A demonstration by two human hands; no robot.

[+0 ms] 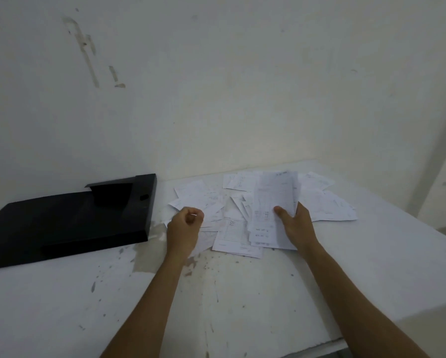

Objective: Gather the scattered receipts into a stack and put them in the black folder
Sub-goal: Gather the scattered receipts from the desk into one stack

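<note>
Head view: my right hand [295, 223] has its grip clamped on a few receipts [273, 202], thumb on top, tilted up off the pile, I judge to start the stack. My left hand [184, 228] is curled shut over the loose receipts [198, 192] at centre frame; whether it pinches one, I cannot tell. The folder [61, 223] lies at left, well clear of the pile, and looks open. The worktop [242, 293] is bare in the lower frame, its edge at lower right.
</note>
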